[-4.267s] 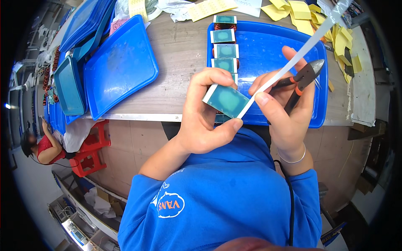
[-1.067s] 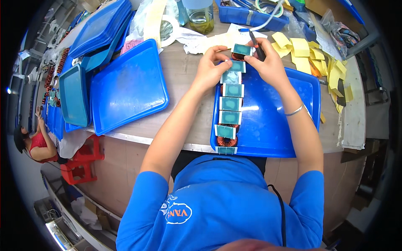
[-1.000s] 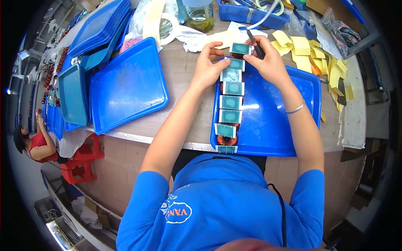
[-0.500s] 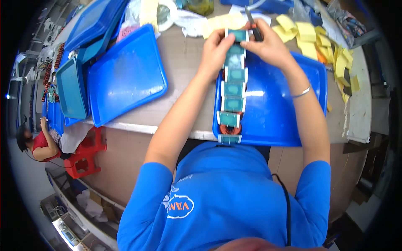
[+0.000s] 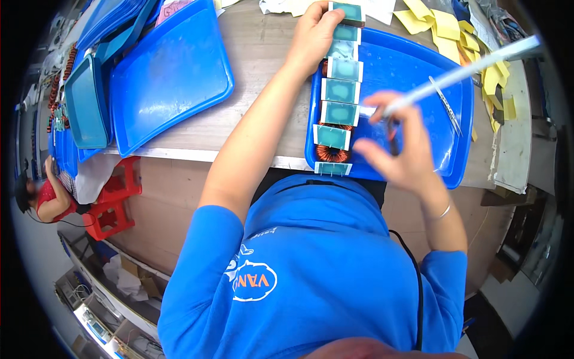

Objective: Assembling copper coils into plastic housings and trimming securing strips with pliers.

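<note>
A row of copper-wound ring coils [image 5: 332, 154] with green, white-edged plates [image 5: 341, 91] runs from the table's near edge away from me, along the left side of a blue tray [image 5: 418, 51]. At the row's far end my left hand [image 5: 312, 40] grips the last green-plated coil [image 5: 351, 13], thumb on the plate. My right hand [image 5: 409, 143], smeared by motion, hovers over the tray, right of the row. In it is a black-and-red tool [image 5: 393, 134] of unclear kind. A long pale strip [image 5: 463, 73], also blurred, stretches from these fingers to the upper right.
A thin pale rod-like thing [image 5: 445, 106] lies in the tray's right part. Yellow paper strips [image 5: 445, 27] are heaped at the far right. On the left stand another blue tray [image 5: 173, 78] and a teal tray [image 5: 86, 105]. A person in red [image 5: 51, 194] sits beyond red stools [image 5: 113, 209].
My right hand has left the row's far end and come nearer me with the tool; a pale strip now extends from it. My left hand stays at the far end. The view has shifted.
</note>
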The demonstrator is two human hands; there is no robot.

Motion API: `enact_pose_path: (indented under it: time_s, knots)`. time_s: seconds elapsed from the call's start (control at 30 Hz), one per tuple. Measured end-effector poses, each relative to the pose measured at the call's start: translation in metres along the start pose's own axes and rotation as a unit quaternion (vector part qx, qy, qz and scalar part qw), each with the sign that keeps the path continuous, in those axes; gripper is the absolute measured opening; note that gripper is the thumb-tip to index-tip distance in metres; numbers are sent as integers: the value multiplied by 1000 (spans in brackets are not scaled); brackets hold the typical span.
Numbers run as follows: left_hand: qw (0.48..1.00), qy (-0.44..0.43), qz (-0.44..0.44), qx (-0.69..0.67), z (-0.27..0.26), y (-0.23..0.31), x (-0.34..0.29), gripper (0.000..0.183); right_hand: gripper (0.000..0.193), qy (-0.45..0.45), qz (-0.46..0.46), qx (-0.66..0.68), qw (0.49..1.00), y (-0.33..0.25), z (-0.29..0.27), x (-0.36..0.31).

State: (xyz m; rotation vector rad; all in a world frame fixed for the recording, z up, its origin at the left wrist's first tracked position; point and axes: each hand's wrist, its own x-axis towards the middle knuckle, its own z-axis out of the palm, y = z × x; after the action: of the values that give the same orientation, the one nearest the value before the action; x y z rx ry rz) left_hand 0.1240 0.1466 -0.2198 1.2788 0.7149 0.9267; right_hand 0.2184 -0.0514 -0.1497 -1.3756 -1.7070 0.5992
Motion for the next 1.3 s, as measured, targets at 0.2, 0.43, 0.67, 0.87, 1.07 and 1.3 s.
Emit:
enact_pose_path:
  time_s: [0.2, 0.43, 0.67, 0.87, 1.07, 1.3]
  knots:
    - [997, 34, 72, -18, 6, -4, -4, 31, 48, 29, 4, 13, 999, -3, 38, -24]
    - [997, 38, 67, -24, 7, -5, -3, 31, 54, -49, -49, -62, 996, -8, 34, -25]
    - [996, 14, 75, -40, 5, -9, 0, 31, 51, -82, -70, -103, 989, -10, 32, -28]
    - [997, 16, 76, 2, 4, -13, 1, 31, 52, -15, -146, -107, 983, -2, 37, -29]
    - [987, 11, 102, 126, 5, -5, 4, 30, 53, 8, -134, -117, 984, 2, 40, -33]
    - [975, 67, 152, 149, -2, -8, 1, 33, 55, -19, -131, -102, 986, -2, 41, -32]
